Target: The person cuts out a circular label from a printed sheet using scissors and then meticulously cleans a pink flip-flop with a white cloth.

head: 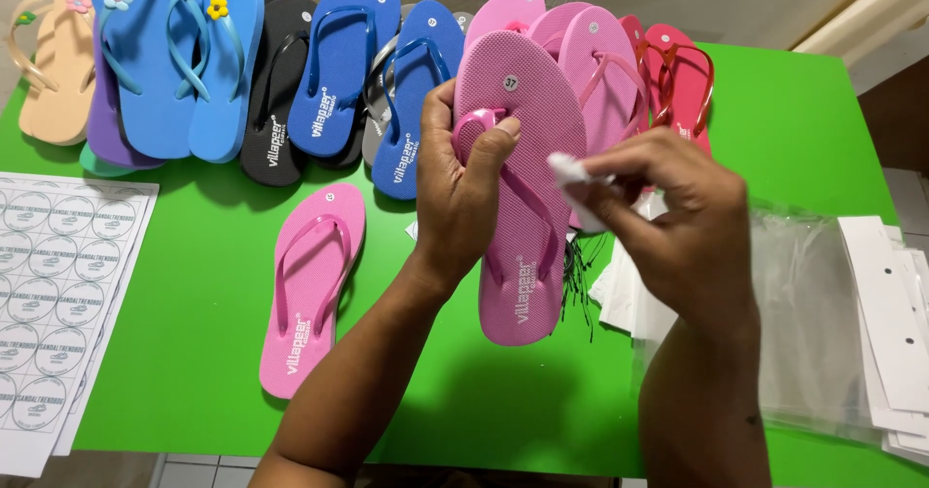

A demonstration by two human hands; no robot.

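My left hand (463, 193) grips a pink flip-flop (527, 256) by its toe strap and holds it above the green table (194, 333), sole side facing me. My right hand (677, 222) pinches a small white tag (571, 174) right beside the sandal's strap. A matching pink flip-flop (310, 285) lies flat on the table to the left of my left forearm. Thin black ties (578, 275) lie on the table behind the held sandal.
A row of flip-flops lines the far edge: beige (60, 72), light blue (174, 62), black (276, 91), dark blue (339, 62), pink (610, 72), red (682, 82). A sheet of round stickers (48, 285) lies at left. Clear plastic bags (803, 324) and white cards (890, 314) sit at right.
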